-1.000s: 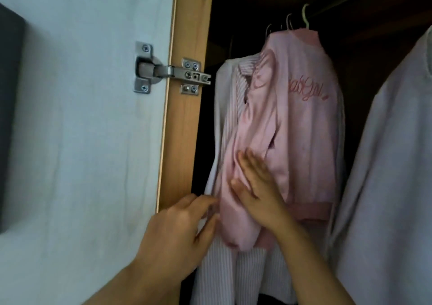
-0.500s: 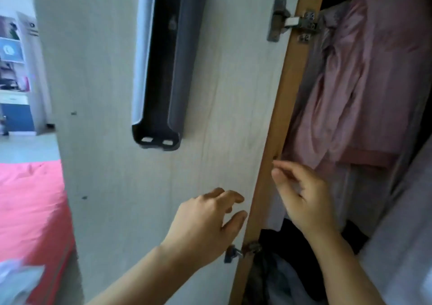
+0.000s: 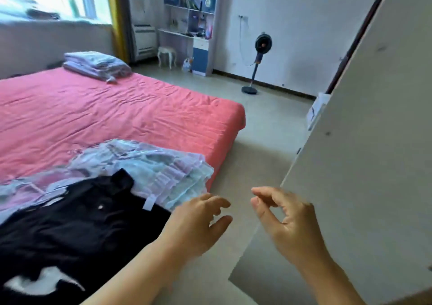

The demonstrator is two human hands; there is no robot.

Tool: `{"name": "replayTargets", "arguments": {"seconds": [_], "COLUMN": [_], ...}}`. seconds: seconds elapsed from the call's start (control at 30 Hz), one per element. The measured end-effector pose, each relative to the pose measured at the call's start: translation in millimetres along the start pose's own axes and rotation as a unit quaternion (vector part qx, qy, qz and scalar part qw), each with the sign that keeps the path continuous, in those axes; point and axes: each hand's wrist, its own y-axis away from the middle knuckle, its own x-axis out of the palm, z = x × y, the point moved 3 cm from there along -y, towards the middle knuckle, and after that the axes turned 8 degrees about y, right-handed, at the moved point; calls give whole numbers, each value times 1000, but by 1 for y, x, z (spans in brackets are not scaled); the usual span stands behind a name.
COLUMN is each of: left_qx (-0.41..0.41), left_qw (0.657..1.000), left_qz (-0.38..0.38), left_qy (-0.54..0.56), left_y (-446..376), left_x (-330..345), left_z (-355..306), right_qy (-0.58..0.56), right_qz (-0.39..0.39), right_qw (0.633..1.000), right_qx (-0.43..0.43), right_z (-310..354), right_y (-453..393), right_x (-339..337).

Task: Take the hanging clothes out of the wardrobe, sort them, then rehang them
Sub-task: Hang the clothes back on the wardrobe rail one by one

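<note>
The view has swung away from the wardrobe interior: the pink jacket and striped shirt seen a second ago are out of sight, and the bed (image 3: 121,115) with its red sheet fills the left. Both hands have come off the hanging clothes and now hover over the floor (image 3: 264,145), holding nothing. The left hand (image 3: 196,225) has its fingers (image 3: 217,202) loosely spread and slightly bent, thumb apart. The right hand (image 3: 292,223) has fingers (image 3: 264,191) curled loosely, thumb near the forefinger but pinching nothing. Left of the left fingers, a black garment (image 3: 77,220) lies flat on the bed, just beside the hand. Beyond those fingers, partly under the black garment, lies a pale frilled garment (image 3: 163,166). The door (image 3: 364,164), which half a second ago was ahead of both hands, now stands right of the right fingers, behind that hand. Far beyond the fingers lie folded bedding (image 3: 98,65) and a fan (image 3: 263,44).
</note>
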Motion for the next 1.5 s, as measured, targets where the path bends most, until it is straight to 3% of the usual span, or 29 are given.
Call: {"name": "replayTargets", "arguments": {"seconds": [0.23, 0.43, 0.6, 0.77, 1.03, 1.17, 1.33, 1.5], "left_qx": [-184, -312, -387, -467, -599, -641, -680, -702], "left_qw": [978, 928, 890, 849, 778, 748, 716, 698], "left_qz": [-103, -204, -242, -243, -179, -157, -141, -126], "left_qy": [-5, 6, 9, 36, 62, 70, 73, 67], "left_y": [81, 136, 151, 144, 106, 93, 86, 88], "left_x": [-64, -104, -134, -155, -180, -181, -177, -173], "left_z": [112, 179, 234, 300, 437, 507, 564, 588], "right_qy": [-120, -159, -172, -130, -66, -23, 42, 106], "right_qz": [156, 269, 349, 422, 540, 584, 589, 584], "right_qw": [979, 941, 906, 880, 817, 796, 794, 770], "right_qx": [-59, -127, -166, -176, -191, -155, -142, -234], "right_z": [63, 113, 148, 158, 140, 126, 112, 109], "right_y": [-18, -31, -51, -81, -136, -164, -179, -170], "right_x": [143, 246, 328, 421, 591, 686, 790, 848]}}
